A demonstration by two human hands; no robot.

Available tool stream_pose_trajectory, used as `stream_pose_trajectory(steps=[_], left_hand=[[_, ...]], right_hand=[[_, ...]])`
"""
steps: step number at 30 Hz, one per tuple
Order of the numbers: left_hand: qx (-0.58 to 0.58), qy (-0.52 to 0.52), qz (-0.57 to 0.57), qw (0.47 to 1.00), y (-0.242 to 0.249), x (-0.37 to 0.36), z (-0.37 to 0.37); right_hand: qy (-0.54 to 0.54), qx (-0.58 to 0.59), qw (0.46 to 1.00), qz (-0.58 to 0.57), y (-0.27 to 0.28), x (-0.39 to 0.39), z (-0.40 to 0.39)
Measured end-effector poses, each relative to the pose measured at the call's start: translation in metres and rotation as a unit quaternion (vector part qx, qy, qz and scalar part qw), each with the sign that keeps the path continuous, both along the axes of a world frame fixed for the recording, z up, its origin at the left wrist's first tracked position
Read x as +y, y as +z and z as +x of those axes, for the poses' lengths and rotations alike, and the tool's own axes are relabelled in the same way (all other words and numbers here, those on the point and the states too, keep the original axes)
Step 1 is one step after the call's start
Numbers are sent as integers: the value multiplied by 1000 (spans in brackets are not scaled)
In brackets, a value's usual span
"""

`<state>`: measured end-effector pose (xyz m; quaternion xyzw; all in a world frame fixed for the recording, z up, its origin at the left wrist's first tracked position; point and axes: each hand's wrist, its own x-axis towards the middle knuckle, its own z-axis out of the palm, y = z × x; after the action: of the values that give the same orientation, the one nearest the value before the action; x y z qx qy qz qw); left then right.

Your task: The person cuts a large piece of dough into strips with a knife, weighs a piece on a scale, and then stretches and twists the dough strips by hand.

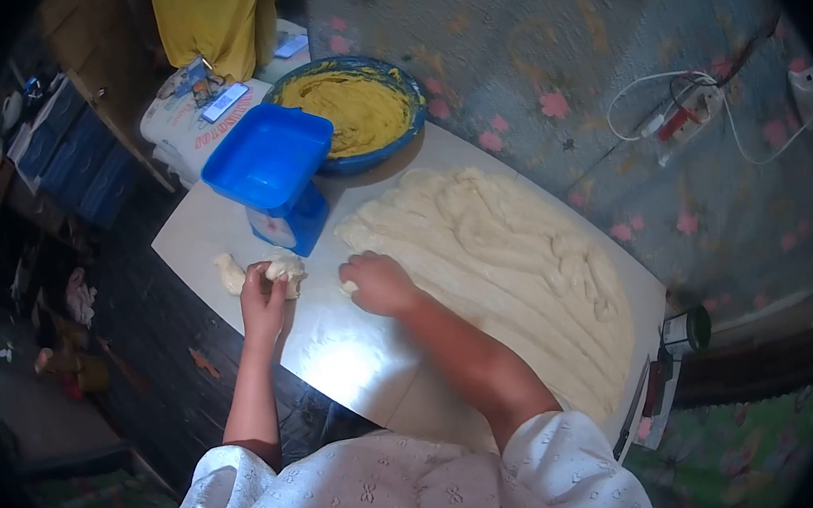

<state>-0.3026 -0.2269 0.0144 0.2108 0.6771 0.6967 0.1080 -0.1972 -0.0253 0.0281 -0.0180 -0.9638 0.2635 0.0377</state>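
My left hand [264, 295] has its fingers closed on a lump of pale dough [285, 268] at the table's left side. Another small dough piece [228, 273] lies just left of it. My right hand [380, 283] is closed around a bit of dough [349, 288], beside the left edge of a large spread sheet of dough [511, 262]. Beyond my hands stands a blue scale [302, 222] with a blue tray [269, 155] on top.
A blue basin [418, 112] of yellow mixture stands at the back, near a printed sack [173, 126] bearing a phone [224, 103]. A knife [636, 406] and a green-lidded container [689, 329] are at the right edge of the table [310, 332].
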Motion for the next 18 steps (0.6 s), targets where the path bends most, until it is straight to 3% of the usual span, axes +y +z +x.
stream_pose_trajectory(steps=[1, 2, 3, 4, 5, 6, 8, 9, 10, 11, 12, 13, 14, 16, 17, 18], left_hand=[[104, 46, -173, 978, 14, 2, 5], [200, 90, -340, 915, 21, 5, 9], [247, 122, -319, 907, 18, 4, 12], [244, 124, -318, 908, 23, 5, 20], [289, 125, -334, 889, 34, 7, 30], [333, 123, -349, 867, 40, 12, 40], [256, -94, -285, 919, 44, 32, 60], [228, -174, -262, 921, 46, 46, 71], [197, -253, -239, 917, 49, 61, 81], [198, -259, -238, 915, 42, 73, 91], [176, -284, -187, 924, 25, 87, 99], [154, -308, -135, 929, 1, 99, 102], [272, -268, -24, 924, -39, 109, 104], [23, -183, 30, 982, -41, 113, 144], [25, -185, 31, 982, -38, 104, 148], [-43, -181, -20, 982, -22, 92, 149]], right_hand=[[-18, 57, 995, -76, 1, 6, 9], [-54, 78, 977, -191, 2, 18, 19], [-91, 95, 943, -305, 5, 30, 30], [-177, 103, 863, -462, 23, 32, 43], [-206, 107, 815, -531, 29, 43, 56], [-208, 106, 815, -530, 35, 44, 66], [-145, 229, 732, -625, 51, 37, 87], [-151, 232, 730, -625, 60, 28, 96], [-105, 248, 773, -575, 70, 16, 103], [-57, 262, 811, -521, 82, 9, 109], [-62, 265, 810, -520, 96, 5, 114], [15, 182, 897, -402, 109, 1, 119], [91, 91, 954, -269, 118, 1, 122], [88, 66, 972, -208, 124, 0, 134], [89, 38, 985, -146, 126, 3, 139], [88, 41, 985, -144, 125, 11, 145]])
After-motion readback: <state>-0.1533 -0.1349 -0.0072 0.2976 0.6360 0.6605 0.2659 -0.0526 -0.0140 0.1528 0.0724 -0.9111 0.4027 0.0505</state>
